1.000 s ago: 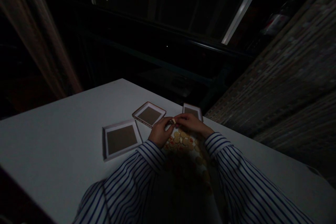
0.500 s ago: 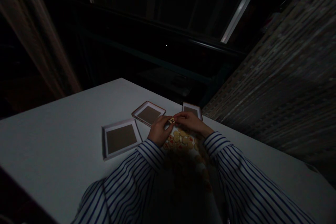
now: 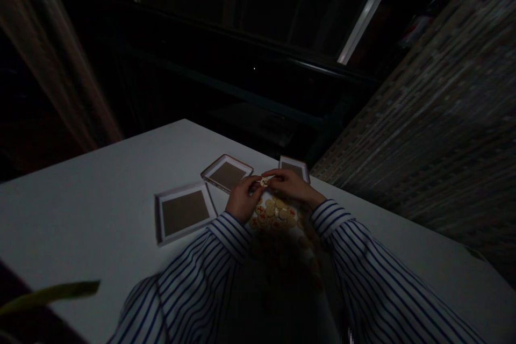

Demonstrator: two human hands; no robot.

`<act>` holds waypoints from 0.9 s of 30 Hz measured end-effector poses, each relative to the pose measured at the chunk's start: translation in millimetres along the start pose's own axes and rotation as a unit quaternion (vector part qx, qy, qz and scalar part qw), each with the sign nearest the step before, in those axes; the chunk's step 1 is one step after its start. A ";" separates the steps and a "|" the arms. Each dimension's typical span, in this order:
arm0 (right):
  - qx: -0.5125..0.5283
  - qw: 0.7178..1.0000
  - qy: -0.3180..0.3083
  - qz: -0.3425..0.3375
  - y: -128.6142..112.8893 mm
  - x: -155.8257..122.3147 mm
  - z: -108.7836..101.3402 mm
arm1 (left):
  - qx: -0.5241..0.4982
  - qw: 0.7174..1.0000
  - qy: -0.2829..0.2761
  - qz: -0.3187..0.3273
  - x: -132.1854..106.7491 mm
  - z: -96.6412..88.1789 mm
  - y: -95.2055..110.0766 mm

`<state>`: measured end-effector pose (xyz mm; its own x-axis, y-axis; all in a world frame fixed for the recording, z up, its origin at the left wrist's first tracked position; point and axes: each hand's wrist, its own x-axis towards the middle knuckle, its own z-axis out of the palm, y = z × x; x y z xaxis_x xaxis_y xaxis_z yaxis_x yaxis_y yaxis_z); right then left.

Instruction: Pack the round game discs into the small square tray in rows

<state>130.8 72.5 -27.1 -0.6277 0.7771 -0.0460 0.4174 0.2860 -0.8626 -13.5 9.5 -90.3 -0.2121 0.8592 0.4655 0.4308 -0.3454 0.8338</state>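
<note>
The scene is dim. My left hand and my right hand meet over a white table, both pinching a small round yellow disc with a red mark. Below the hands lies a pile of several similar yellow discs, some with red marks. Both arms wear blue-and-white striped sleeves. A small white-rimmed square tray lies just behind my right hand.
Two more flat square trays with brown insides lie on the table: one left of my left hand, one behind it. The table's far edge runs close behind them. A brick wall rises at the right. A yellowish strip shows at bottom left.
The hands have lifted slightly with the disc held between them; the disc's marked face shows more. A yellowish strip has come into view at bottom left.
</note>
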 end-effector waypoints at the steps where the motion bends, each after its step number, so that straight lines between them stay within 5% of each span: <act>1: -0.006 1.000 -0.009 -0.010 1.7 0.1 -0.6 | -0.003 1.000 -0.001 0.000 0.0 0.5 -0.6; 6: -0.040 0.999 -0.025 -0.022 11.3 1.4 -5.3 | -0.026 1.000 -0.008 -0.013 -0.2 2.6 -4.0; 15: -0.210 0.975 0.061 0.024 22.4 0.4 -15.7 | 0.050 0.999 0.006 0.015 -0.2 0.7 -4.0; 27: -0.374 0.927 0.030 -0.005 25.0 2.9 -8.3 | 0.095 0.994 -0.032 0.053 -0.8 1.9 -7.8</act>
<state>144.9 86.6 -44.6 -0.6055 0.7958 0.0085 0.7646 0.5846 -0.2712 -15.1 12.2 -97.7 -0.1038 0.8464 0.5223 0.6069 -0.3622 0.7075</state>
